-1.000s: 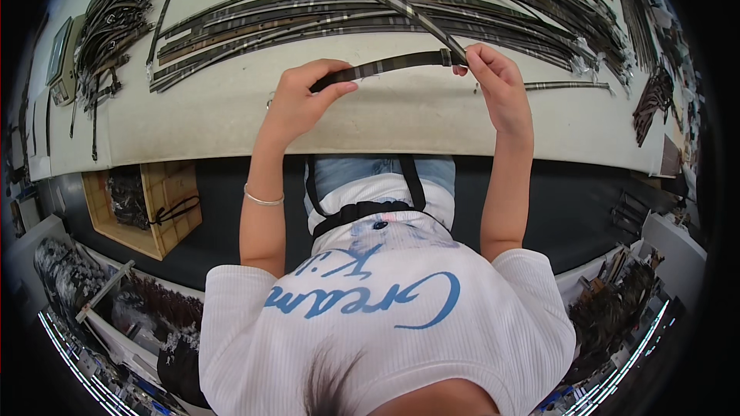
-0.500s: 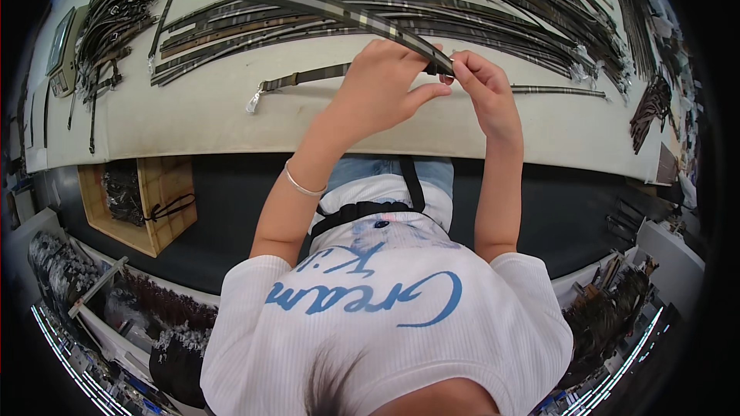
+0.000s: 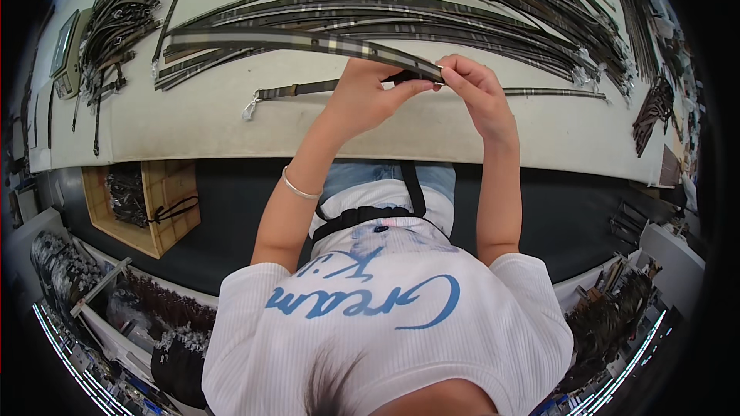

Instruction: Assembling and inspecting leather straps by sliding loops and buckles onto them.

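Observation:
A striped dark belt strap (image 3: 331, 44) reaches from the far left to the fingers of both hands above the table's front part. My left hand (image 3: 371, 96) is closed round it from below, thumb stretched toward the strap's right end. Finger and thumb of my right hand (image 3: 479, 88) pinch that end; what small piece sits between the fingertips I cannot make out. Beneath the hands another belt (image 3: 312, 88) lies across the table, its left end carrying a buckle in clear plastic wrap (image 3: 250, 106). The middle of this belt is hidden by my left hand.
Rows of striped belts (image 3: 254, 11) lie behind the hands, with a large heap of straps (image 3: 532, 11) at the far right. Bundled buckled straps (image 3: 123, 15) and a scale-like device (image 3: 68, 54) are left. A wooden box (image 3: 166, 216) stands below the table's front edge.
The held strap's left end has swung down toward the table. My hands have shifted slightly left and lower, still at the strap's right end.

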{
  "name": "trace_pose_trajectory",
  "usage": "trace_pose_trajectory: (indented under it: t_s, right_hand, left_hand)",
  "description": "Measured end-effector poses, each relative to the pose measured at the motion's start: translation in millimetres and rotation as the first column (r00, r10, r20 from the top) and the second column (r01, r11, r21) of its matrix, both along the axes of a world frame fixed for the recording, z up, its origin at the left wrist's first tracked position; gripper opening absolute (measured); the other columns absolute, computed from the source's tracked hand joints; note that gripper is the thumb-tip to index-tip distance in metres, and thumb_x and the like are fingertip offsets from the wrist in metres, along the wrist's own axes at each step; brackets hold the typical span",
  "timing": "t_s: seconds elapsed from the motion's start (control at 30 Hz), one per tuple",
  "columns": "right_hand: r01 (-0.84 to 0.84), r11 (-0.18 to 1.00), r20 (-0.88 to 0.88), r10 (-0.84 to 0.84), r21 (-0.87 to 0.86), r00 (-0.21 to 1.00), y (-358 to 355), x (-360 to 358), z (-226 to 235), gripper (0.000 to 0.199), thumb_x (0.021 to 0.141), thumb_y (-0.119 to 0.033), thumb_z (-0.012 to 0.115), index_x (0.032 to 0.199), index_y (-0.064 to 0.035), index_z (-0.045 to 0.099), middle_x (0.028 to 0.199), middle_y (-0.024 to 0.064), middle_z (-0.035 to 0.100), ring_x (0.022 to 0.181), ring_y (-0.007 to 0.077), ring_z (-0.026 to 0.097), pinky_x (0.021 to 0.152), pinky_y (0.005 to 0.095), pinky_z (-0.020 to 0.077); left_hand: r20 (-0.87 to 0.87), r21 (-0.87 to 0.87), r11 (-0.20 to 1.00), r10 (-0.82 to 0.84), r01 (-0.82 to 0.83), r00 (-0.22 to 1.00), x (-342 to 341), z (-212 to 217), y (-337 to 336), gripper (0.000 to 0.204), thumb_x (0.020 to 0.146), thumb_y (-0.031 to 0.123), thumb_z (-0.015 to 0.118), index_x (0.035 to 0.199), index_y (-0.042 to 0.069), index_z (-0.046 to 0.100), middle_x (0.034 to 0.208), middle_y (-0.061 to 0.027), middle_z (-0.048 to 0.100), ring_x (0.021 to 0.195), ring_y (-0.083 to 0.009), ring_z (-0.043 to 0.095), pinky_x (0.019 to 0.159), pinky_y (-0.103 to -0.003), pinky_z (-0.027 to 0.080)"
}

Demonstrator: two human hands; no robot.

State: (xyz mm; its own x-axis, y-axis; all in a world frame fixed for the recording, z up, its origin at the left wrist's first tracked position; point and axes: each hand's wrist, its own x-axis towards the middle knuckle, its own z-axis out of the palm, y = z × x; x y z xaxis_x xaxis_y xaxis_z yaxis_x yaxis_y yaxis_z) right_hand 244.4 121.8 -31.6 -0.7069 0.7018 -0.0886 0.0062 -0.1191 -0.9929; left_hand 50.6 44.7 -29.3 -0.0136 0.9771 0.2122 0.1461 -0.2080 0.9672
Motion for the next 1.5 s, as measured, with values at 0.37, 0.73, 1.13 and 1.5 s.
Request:
trace_pose_trajectory:
  t_s: [0.37, 0.73, 1.13, 1.5]
  right_hand:
    - [-0.065, 0.673, 0.002, 0.093, 0.737, 0.996, -43, -84, 68, 0.057, 0.08, 0.0, 0.059, 0.135, -0.0016, 0.047, 0.11, 0.0108, 0.059, 0.101, 0.0228, 0.055, 0.089, 0.033, 0.0428]
    - [0.06, 0.712, 0.318, -0.386, 0.7, 0.866, -19, -10, 95, 0.016, 0.08, -0.009, 0.071, 0.091, 0.0005, 0.067, 0.074, 0.0052, 0.052, 0.069, 0.0155, 0.053, 0.06, 0.0281, 0.041]
    - [0.005, 0.752, 0.481, -0.427, 0.659, 0.766, -17, 9, 80, 0.015, 0.082, -0.013, 0.069, 0.091, -0.0014, 0.066, 0.074, 0.0047, 0.052, 0.068, 0.0152, 0.052, 0.054, 0.0269, 0.038]
    - [0.093, 0.963, 0.535, -0.219, 0.253, 0.816, 6, 18, 56, 0.022, 0.083, -0.017, 0.071, 0.093, 0.0023, 0.065, 0.08, 0.0025, 0.062, 0.068, 0.0073, 0.054, 0.06, 0.0218, 0.0415]
  left_hand:
    - [-0.156, 0.15, 0.988, 0.05, -0.027, 0.987, 10, -38, -3, 0.02, 0.08, 0.007, 0.068, 0.099, 0.004, 0.067, 0.085, -0.0109, 0.066, 0.074, -0.0265, 0.061, 0.065, -0.034, 0.049]
    - [-0.214, -0.001, 1.0, 0.021, -0.021, 0.977, 1, -24, -1, 0.024, 0.077, 0.014, 0.075, 0.096, 0.0, 0.068, 0.081, -0.0109, 0.066, 0.065, -0.0178, 0.059, 0.056, -0.026, 0.047]
    - [-0.059, 0.127, 0.991, 0.049, -0.041, 0.997, 6, -25, 4, 0.024, 0.077, 0.014, 0.074, 0.095, 0.0, 0.067, 0.081, -0.0108, 0.065, 0.067, -0.0212, 0.061, 0.053, -0.029, 0.047]
    - [-0.131, 0.097, 0.995, 0.025, -0.013, 0.991, 4, -18, 0, 0.024, 0.077, 0.008, 0.073, 0.099, -0.001, 0.068, 0.081, -0.0088, 0.065, 0.068, -0.0155, 0.058, 0.062, -0.025, 0.047]
